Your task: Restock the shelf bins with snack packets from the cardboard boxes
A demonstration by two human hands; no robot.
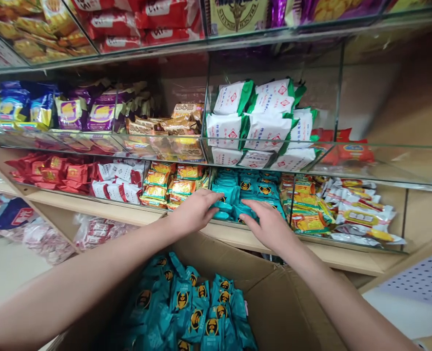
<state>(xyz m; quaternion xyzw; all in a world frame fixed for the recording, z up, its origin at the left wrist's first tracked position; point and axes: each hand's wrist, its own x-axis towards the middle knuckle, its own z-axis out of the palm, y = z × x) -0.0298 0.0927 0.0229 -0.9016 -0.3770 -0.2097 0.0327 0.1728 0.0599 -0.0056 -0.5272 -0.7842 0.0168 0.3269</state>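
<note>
Both my hands reach into a glass shelf compartment filled with teal snack packets [248, 187]. My left hand [196, 209] lies on the packets at the compartment's front left, fingers stretched and slightly curled over them. My right hand [269, 224] rests at the front middle, fingers extended onto the packets. Whether either hand grips a packet I cannot make out. Below my arms stands an open cardboard box [278, 302] holding several more teal packets [197, 304] of the same kind.
Glass dividers split the shelves into compartments: orange packets [172, 185] to the left, yellow-green packets [307, 209] to the right, white-and-green packets [263, 122] above, red packets [55, 173] far left. A wooden shelf edge [347, 261] runs below. A white pegboard [417, 282] stands at the right.
</note>
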